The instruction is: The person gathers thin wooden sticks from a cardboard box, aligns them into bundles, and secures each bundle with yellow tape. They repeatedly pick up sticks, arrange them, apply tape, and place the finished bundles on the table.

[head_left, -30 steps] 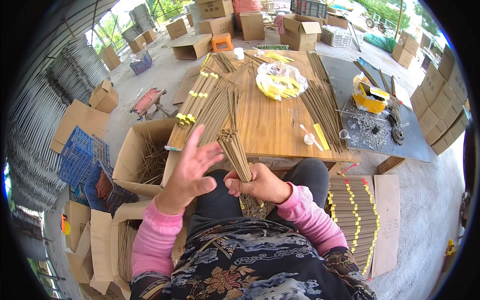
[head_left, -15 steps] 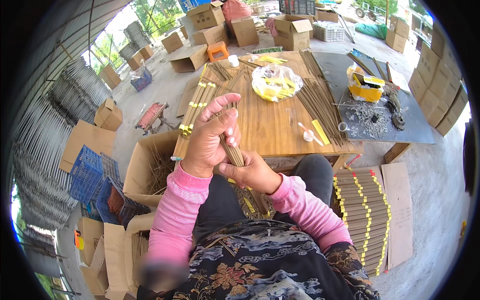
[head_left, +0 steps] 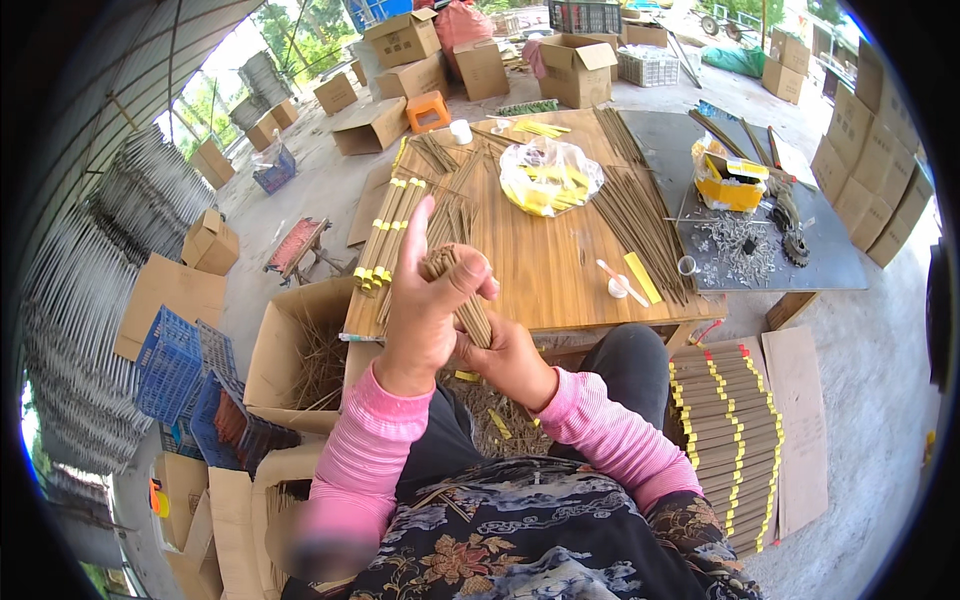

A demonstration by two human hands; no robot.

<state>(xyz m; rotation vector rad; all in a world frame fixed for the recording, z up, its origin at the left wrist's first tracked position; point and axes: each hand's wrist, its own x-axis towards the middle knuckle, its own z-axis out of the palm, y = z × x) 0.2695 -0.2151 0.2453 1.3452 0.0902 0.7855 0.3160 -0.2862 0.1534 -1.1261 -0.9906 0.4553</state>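
A bundle of thin brown sticks [head_left: 474, 323], like incense sticks, stands tilted above my lap at the table's near edge. Around its upper end my left hand [head_left: 425, 315] is closed, with thumb and fingers on the sticks and the index finger pointing up. Lower down, my right hand [head_left: 513, 365] grips the same bundle. The stick ends show between the left thumb and palm. Beyond the left hand, banded bundles [head_left: 392, 232] with yellow wraps lie on the wooden table [head_left: 540, 285].
Loose brown sticks [head_left: 640, 225] and a plastic bag of yellow strips [head_left: 548, 178] lie on the table. A white cup with a flat stick [head_left: 618, 287] is near its front edge. An open carton [head_left: 290, 350] stands left; stacked wrapped bundles [head_left: 725, 440] lie right.
My left hand has turned and lowered, its index finger now raised apart from the bundle. The bundle's upper end has come down and shows between thumb and palm. My right hand still grips below.
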